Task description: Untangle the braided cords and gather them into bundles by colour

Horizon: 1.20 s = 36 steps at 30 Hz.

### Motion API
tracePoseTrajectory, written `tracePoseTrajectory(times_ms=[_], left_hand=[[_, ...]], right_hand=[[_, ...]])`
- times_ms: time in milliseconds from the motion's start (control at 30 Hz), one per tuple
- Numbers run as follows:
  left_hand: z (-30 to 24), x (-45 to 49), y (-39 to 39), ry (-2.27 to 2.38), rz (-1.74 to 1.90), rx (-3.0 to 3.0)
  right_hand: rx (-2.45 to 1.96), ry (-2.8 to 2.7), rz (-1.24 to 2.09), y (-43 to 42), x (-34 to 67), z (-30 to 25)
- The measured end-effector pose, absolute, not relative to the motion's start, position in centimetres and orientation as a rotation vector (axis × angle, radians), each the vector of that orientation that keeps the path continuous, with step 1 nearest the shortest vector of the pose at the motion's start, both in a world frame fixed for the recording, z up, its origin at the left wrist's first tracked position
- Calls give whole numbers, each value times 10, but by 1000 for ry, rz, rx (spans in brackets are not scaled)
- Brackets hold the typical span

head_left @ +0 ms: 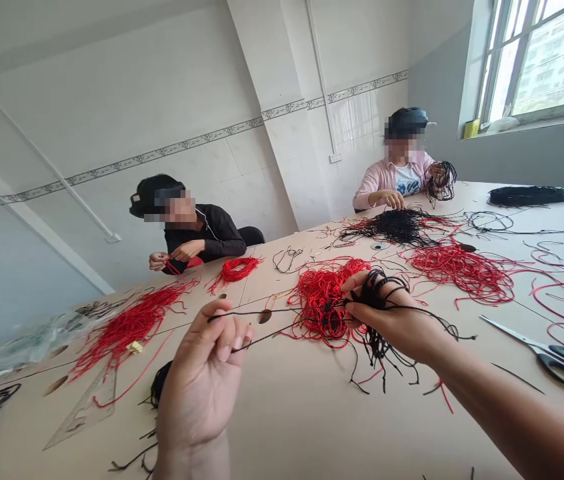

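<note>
My right hand [379, 317] is closed round a bundle of black cords [377, 287], whose looped tops stick up over the fingers and whose knotted ends dangle below. Two strands of black cord [275, 312] stretch from it across to my left hand [212, 363]. The left fingers are curled in and grip those strands, palm turned toward me. Behind and beneath the right hand lies a heap of red cords [315, 293] on the table [282, 427]. Part of the black bundle is hidden by my right fingers.
Scissors [549, 353] lie on the right. A clear triangle ruler [85, 407] and red cord pile [135, 320] are on the left. More red cords [465, 270] and black cords [397, 227] lie further back. Two people [212, 230] sit across, both handling cords.
</note>
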State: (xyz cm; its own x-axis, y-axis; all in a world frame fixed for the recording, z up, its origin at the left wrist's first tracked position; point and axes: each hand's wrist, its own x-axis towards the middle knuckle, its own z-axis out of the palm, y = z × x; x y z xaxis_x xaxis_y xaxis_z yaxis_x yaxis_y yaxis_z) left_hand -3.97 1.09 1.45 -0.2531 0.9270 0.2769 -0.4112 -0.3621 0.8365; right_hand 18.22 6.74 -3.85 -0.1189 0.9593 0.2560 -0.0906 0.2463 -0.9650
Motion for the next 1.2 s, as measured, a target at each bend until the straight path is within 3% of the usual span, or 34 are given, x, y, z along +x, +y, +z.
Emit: tracePoseTrajectory(times_ms=[233,433,600,733,1100,1200], left_hand=[[24,-41,4,802,1814,943],[15,-38,6,1078,2048,1361],[-5,-24,3,1438,1519,2119],[-19,-13,11,1450,1188,2384],[-17,-22,16,938,1081,1308],[-11,-23,17,756,1133,1063]], right_hand=[[-967,-1541,970,70,185,-46],[-1005,-1639,968,57,189,-37],[-912,-1812,955,43,187,-27],[-844,-1924,950,38,184,-21],[-903,-1943,996,46,191,-26],[-849,-1823,1179,47,192,-22]])
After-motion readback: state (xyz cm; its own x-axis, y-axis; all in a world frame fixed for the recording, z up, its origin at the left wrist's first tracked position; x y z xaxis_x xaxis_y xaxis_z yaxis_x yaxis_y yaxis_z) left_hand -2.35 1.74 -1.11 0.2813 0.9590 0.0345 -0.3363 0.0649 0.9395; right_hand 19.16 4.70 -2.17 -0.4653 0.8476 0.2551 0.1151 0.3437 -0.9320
